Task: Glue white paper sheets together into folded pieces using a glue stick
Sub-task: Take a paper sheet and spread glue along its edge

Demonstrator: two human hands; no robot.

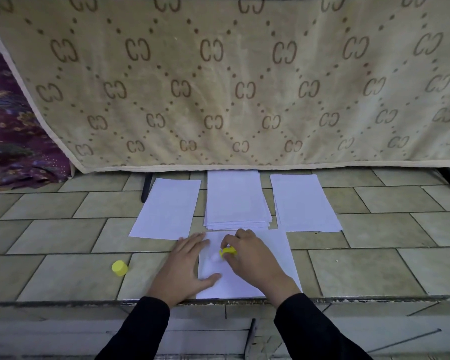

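Right hand (pixel 252 258) rubs glue stick (pixel 227 252) on sheet (pixel 276 255).

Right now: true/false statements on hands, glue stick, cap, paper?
1. The right hand grips the glue stick over the near sheet. True.
2. The yellow cap sits on the stick. False: it lies on the tiles, left of both hands.
3. The left hand lies flat on the near sheet's left edge. True.
4. Two lots of paper lie beyond the near sheet. False: three do.
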